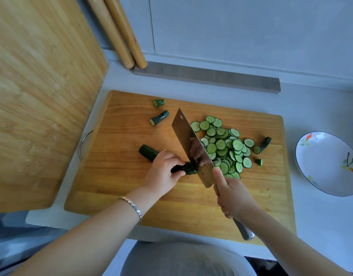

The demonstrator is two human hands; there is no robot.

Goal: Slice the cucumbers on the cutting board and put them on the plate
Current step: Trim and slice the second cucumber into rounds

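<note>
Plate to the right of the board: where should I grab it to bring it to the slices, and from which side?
Pinch the plate at its left rim, the edge nearest the cutting board, coming from the board side. The rim curves up off the counter, so fingers can probably slip under, thumb on top.

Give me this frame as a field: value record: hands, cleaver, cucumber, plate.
left hand: grips cucumber on cutting board
right hand: grips cleaver handle
cleaver: blade down at the cucumber's cut end
slices: piled on board, right of blade
end pieces: several, loose on board
plate: right of board, no slices on it
</note>
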